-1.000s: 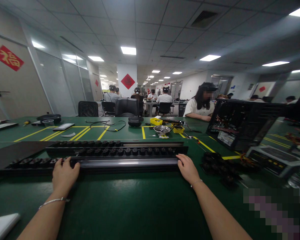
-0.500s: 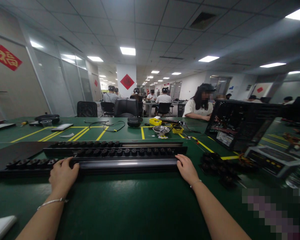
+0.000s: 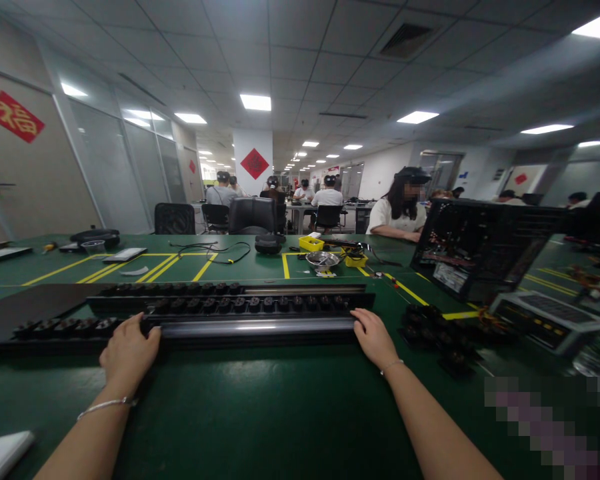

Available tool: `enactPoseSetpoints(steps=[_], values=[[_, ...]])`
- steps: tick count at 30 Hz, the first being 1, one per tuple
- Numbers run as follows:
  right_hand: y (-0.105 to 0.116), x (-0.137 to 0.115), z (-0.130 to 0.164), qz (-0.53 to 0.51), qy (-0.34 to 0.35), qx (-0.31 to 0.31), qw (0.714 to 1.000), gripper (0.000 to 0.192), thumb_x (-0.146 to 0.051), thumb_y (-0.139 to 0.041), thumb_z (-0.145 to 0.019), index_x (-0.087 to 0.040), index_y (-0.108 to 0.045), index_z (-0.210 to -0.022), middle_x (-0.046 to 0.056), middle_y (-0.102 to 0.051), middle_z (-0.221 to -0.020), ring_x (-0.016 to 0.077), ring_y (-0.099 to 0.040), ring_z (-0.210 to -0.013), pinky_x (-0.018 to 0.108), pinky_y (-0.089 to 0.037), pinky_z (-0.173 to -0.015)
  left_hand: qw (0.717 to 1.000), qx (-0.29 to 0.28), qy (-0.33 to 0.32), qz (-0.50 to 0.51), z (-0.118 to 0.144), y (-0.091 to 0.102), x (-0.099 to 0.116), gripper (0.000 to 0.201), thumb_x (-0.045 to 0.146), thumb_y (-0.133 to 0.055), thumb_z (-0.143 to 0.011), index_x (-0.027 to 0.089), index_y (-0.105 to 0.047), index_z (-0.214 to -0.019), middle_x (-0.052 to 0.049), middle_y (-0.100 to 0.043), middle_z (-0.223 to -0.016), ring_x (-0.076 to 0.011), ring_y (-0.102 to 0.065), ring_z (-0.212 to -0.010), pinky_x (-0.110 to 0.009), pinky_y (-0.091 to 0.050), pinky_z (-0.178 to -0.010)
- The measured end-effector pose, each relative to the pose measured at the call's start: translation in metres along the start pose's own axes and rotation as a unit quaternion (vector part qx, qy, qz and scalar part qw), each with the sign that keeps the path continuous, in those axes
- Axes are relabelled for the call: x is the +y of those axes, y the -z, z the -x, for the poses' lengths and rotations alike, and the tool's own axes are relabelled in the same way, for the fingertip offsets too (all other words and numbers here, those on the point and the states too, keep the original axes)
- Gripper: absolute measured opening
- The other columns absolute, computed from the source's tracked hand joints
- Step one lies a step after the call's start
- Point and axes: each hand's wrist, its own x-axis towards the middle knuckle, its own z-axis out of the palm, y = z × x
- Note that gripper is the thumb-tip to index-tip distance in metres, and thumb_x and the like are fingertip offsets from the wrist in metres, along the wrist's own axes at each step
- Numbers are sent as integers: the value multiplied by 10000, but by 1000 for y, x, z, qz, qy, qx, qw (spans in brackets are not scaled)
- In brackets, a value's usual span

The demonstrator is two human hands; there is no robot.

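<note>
A long black power track [image 3: 255, 327] with a glossy front strip lies on the green table, running left to right in front of me. Round black socket modules [image 3: 80, 325] sit along its left part. My left hand [image 3: 130, 350] grips the track at the right end of those modules, fingers over the top and thumb at the front. My right hand [image 3: 375, 339] has its fingers curled over the track's right end. Right behind lies another black track [image 3: 350, 302] carrying a row of round socket modules [image 3: 253, 305]. The undersides of my fingers are hidden.
Loose black socket modules [image 3: 440, 337] are heaped right of my right hand, near a power supply box [image 3: 550, 320] and an open computer case [image 3: 485, 247]. Farther back stand a metal bowl [image 3: 323, 260] and a yellow bin [image 3: 311, 243]. A co-worker [image 3: 400, 207] sits across the table.
My left hand has shifted very slightly to the right along the track. The right hand and the tracks look the same.
</note>
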Motion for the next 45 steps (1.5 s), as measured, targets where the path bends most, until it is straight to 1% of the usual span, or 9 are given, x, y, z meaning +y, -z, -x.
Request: enactPoseSetpoints(steps=[7, 13, 21, 25, 29, 33, 39, 45], values=[[1, -1, 0, -1, -9, -8, 1000, 406, -267, -342, -821, -146, -602, -1108, 93, -548, -1206, 206, -427, -1180, 389, -311, -1037, 999, -18, -28, -20, 0, 0, 1, 563, 436, -289, -803, 164, -402, -1283, -168, -461, -1264, -309, -424, -1188, -455, -363, -940], [1, -2, 1, -6, -11, -7, 1000, 397, -273, -345, -823, -169, -605, -1104, 80, -551, -1198, 203, -435, -1176, 394, -314, -1034, 999, -21, -26, -15, 3, 3, 3, 541, 428, -270, -815, 177, -408, -1273, -162, -455, -1273, -312, -423, -1187, -468, -345, -949], [-1, 1, 0, 7, 4, -3, 1000, 402, -265, -334, -823, -148, -605, -1096, 90, -555, -1190, 201, -437, -1167, 382, -317, -1032, 999, -15, -35, -5, 2, 1, 1, 529, 411, -314, -803, 173, -430, -1261, -171, -476, -1265, -324, -444, -1164, -487, -359, -919], [-2, 2, 0, 10, 9, 0, 1000, 405, -261, -336, -819, -128, -609, -1088, 103, -560, -1180, 202, -441, -1159, 375, -317, -1031, 999, -10, -40, -5, 1, -1, -1, 523, 404, -320, -803, 179, -431, -1263, -165, -482, -1265, -313, -432, -1181, -471, -361, -922], [-3, 3, 0, 3, 7, 5, 1000, 392, -257, -343, -817, -150, -611, -1083, 88, -562, -1177, 197, -440, -1163, 376, -320, -1028, 999, -14, -39, -3, -2, -2, -2, 519, 399, -326, -802, 175, -438, -1256, -160, -481, -1261, -300, -416, -1200, -449, -362, -935], [-2, 2, 0, -7, 6, 9, 1000, 380, -254, -357, -811, -177, -614, -1079, 80, -567, -1171, 201, -439, -1164, 398, -321, -1025, 999, -10, -35, 3, -2, -3, -2, 514, 400, -330, -799, 180, -445, -1250, -162, -480, -1264, -303, -424, -1190, -455, -362, -938], [-2, 1, 0, -6, 2, 9, 1000, 386, -251, -353, -809, -172, -617, -1079, 82, -568, -1168, 203, -443, -1161, 395, -317, -1030, 999, -11, -36, 8, 0, 0, -1, 502, 393, -301, -817, 179, -449, -1246, -155, -471, -1278, -292, -422, -1198, -447, -359, -941], [-1, -1, 0, -10, -2, 7, 1000, 383, -256, -356, -808, -184, -616, -1080, 76, -567, -1171, 203, -439, -1167, 404, -314, -1032, 999, -15, -36, 16, 6, 5, 7, 471, 356, -282, -830, 199, -464, -1235, -144, -461, -1304, -294, -466, -1160, -466, -365, -922]])
